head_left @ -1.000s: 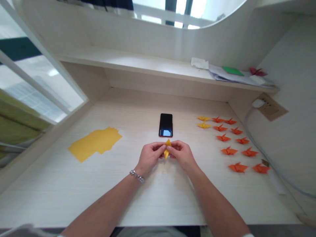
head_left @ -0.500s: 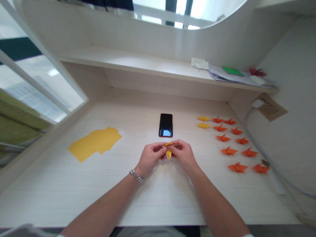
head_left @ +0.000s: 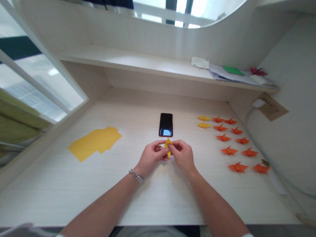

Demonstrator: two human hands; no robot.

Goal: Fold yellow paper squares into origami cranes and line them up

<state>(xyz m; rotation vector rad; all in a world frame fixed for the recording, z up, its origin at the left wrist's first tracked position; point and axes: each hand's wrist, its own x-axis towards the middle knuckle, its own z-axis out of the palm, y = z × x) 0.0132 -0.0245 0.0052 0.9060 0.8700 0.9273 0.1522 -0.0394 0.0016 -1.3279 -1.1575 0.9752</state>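
Both hands meet over the middle of the desk on a small folded yellow paper piece [head_left: 168, 146]. My left hand [head_left: 151, 157], with a metal bracelet at the wrist, pinches its left side. My right hand [head_left: 182, 155] pinches its right side with thumb and fingertips. Most of the piece is hidden between the fingers; only a pointed yellow tip shows. A black phone [head_left: 166, 124] lies just beyond the hands.
A loose stack of yellow paper sheets [head_left: 95, 142] lies at the left. At the right stand rows of orange paper cranes [head_left: 229, 150] and two yellow cranes [head_left: 203, 121]. A shelf [head_left: 138, 64] above holds papers [head_left: 232, 75]. A wall socket [head_left: 269, 106] with cable is at the right.
The yellow piece has been turned and refolded between the fingers, its tip dipping flat and then standing up again. Both hands stay in the same spot.
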